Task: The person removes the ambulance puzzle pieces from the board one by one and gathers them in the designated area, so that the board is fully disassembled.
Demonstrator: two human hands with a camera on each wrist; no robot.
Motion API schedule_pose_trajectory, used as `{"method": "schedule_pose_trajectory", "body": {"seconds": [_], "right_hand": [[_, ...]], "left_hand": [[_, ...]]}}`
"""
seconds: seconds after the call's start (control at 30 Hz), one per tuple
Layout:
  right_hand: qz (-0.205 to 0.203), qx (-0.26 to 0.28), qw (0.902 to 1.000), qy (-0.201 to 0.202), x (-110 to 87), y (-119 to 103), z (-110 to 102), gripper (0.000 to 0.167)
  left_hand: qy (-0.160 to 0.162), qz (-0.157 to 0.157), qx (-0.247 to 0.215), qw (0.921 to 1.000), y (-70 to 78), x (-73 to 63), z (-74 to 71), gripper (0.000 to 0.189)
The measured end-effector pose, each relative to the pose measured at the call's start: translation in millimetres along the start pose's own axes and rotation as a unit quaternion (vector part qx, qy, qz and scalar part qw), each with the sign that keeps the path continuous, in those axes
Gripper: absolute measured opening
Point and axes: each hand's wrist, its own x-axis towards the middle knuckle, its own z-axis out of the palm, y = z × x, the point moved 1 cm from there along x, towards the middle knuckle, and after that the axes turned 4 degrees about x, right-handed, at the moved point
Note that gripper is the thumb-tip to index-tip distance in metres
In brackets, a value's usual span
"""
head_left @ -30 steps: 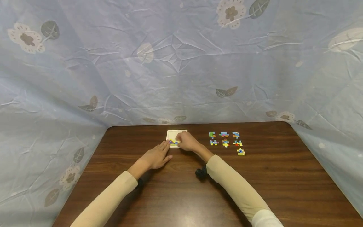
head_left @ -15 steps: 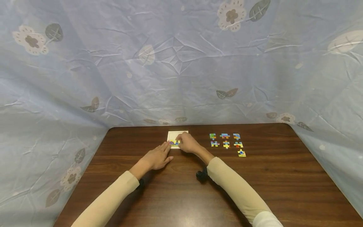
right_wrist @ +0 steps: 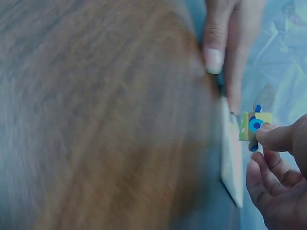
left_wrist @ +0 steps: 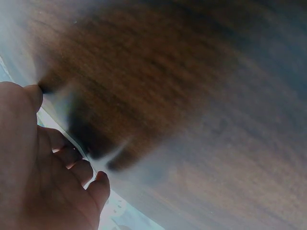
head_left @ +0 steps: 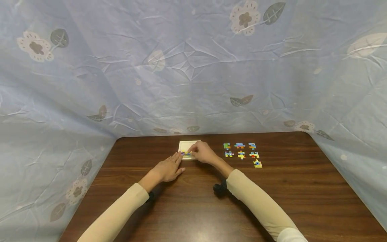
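My right hand (head_left: 203, 153) pinches a jigsaw piece (right_wrist: 253, 125) between thumb and fingers; it is yellow and green with a blue ring. In the right wrist view the piece stands tilted close over the pale puzzle tray (right_wrist: 231, 160). My left hand (head_left: 166, 168) lies with extended fingers at the left edge of that tray, fingertips right at its rim. At the tray's lower left, a colourful patch of puzzle (head_left: 183, 154) shows beside the fingertips, while the right hand covers the tray's lower right. The left wrist view shows the left hand's palm side (left_wrist: 53, 177) and blurred wood.
Several loose jigsaw pieces (head_left: 240, 146) lie in rows right of the tray, with a single piece (head_left: 257, 163) nearer than the rows. The brown wooden table (head_left: 193, 208) meets a floral cloth (head_left: 187, 67) at its far edge. A black wrist device (head_left: 219, 189) sits under the right forearm.
My right hand and forearm have shifted slightly to the right, and its fingers now reach more to the left over the tray. The left hand stays at the tray's edge.
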Motion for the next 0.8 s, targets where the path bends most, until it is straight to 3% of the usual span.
{"method": "schedule_pose_trajectory", "body": {"seconds": [0.13, 0.33, 0.63, 0.8], "right_hand": [[0.001, 0.027, 0.9995, 0.016, -7.5, -0.2, -19.3, 0.017], [0.013, 0.084, 0.9964, 0.008, -24.5, 3.2, -55.8, 0.015], [0.022, 0.106, 0.9939, 0.018, -56.9, 14.6, -104.8, 0.02], [0.03, 0.089, 0.9955, 0.015, -74.2, 27.6, -125.9, 0.019]], "left_hand": [[-0.001, -0.002, -0.007, 1.0, 1.4, -0.3, -0.7, 0.077], [-0.006, -0.005, -0.006, 1.0, 2.5, -1.3, -1.9, 0.078], [-0.005, -0.002, -0.006, 1.0, 2.7, -2.0, -1.6, 0.077], [-0.004, -0.002, -0.007, 1.0, 2.5, -3.7, -2.2, 0.077]]}}
